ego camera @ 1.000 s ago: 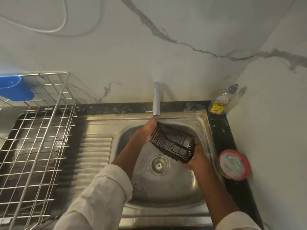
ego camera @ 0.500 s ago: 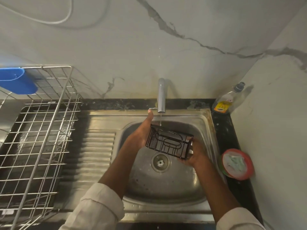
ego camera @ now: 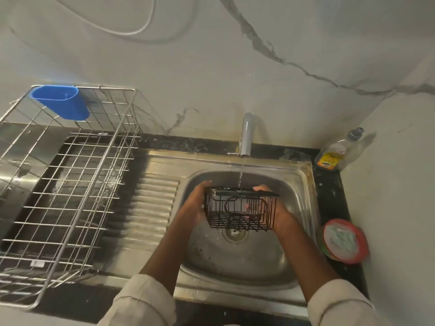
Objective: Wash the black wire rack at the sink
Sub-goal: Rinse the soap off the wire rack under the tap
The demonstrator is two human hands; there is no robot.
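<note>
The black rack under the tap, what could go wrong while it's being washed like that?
1. The black wire rack is wet and held only at its ends by the left hand and right hand; it might slip into the sink.
2. Water from the tap hits the wires and could splash the sleeves.
3. Fingers poking between the wires might get pinched.

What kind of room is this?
Most likely a home kitchen: a steel sink with a running tap, a wire dish drainer beside it, and a dish soap bottle in the corner.
</note>
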